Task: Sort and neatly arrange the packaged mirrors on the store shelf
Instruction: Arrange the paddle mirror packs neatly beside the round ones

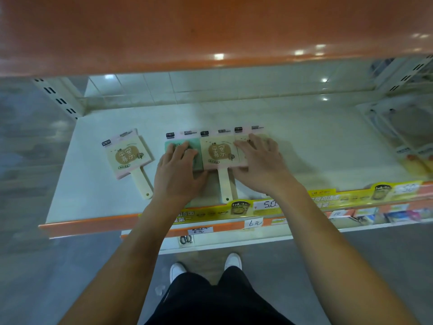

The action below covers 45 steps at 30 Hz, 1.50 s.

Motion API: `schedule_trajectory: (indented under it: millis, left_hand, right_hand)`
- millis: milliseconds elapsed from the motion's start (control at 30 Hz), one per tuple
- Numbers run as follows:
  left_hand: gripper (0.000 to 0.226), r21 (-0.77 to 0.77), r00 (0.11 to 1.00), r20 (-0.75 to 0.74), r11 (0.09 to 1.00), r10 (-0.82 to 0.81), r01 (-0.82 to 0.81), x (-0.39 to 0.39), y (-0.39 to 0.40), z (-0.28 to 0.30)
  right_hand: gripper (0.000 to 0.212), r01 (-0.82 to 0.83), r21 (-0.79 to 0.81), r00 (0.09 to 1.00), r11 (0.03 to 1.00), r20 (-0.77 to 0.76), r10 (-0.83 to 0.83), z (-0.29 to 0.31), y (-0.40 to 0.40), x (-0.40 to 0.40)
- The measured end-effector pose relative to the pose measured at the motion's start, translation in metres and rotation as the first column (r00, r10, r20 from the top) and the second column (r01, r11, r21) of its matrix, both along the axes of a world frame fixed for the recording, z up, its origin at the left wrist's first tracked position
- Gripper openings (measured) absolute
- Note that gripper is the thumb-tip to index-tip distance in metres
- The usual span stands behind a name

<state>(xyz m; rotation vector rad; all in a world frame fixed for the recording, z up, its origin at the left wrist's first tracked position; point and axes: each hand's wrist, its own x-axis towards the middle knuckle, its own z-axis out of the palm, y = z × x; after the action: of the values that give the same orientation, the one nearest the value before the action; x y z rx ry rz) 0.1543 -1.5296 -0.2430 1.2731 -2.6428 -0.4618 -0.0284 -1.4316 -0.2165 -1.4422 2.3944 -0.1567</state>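
Two hands down flat on the shelf [304,137] right now. My left hand [179,170] is spread open, fingers straight, pressing on top of the green mirror [169,146], so most of that pack is hidden under my palm. My right hand [260,164] is open too, fingers fanned out and resting on the right cream mirror [241,138], nothing gripped by either one.

Count so far: four packaged mirrors that I can see on this shelf. Three sit in a row side by side with edges touching: green, then the middle cream mirror [219,151] with its handle pointing back at me, then the one under my right hand. The fourth, the loose cream mirror [127,154], lies off to the left, tilted, apart from the row.

Handles reach almost to the front lip with the yellow price strip [339,199]. Plenty of bare white shelf behind the row and off to the right, where some blurry packs [414,158] sit near the far end.
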Motion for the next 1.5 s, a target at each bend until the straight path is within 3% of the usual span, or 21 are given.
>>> schedule_trajectory:
  millis: [167,500,733,833,1133,1500]
  left_hand:
    - [0.057,0.006,1.000,-0.020,1.000,0.005,-0.005,0.000,-0.002,0.001]
    - [0.053,0.008,0.998,-0.060,1.000,0.016,-0.016,-0.002,-0.002,0.003]
    - [0.057,0.073,1.000,-0.017,0.997,-0.013,0.014,0.004,-0.006,0.009]
    - [0.060,0.139,0.999,-0.048,0.990,-0.007,0.014,0.010,-0.006,0.014]
    - [0.042,0.000,0.974,-0.142,0.984,0.175,-0.177,0.089,-0.028,0.026]
    - [0.046,0.017,0.930,-0.116,0.937,0.349,-0.349,0.166,-0.039,0.017]
  right_hand:
    - [0.061,0.004,-0.024,0.997,1.000,-0.073,-0.005,-0.003,0.003,0.004]
    - [0.060,0.014,-0.015,0.998,1.000,-0.057,-0.015,-0.003,0.001,0.004]
    - [0.061,0.141,0.008,0.985,0.990,0.104,-0.141,0.009,-0.006,0.006]
    - [0.052,0.203,-0.080,0.976,0.976,0.103,-0.194,0.014,-0.016,0.021]
    - [0.045,0.034,-0.269,0.979,0.963,0.204,0.022,0.024,-0.061,0.096]
    - [0.050,-0.234,-0.229,0.960,0.945,0.102,0.262,0.004,-0.107,0.189]
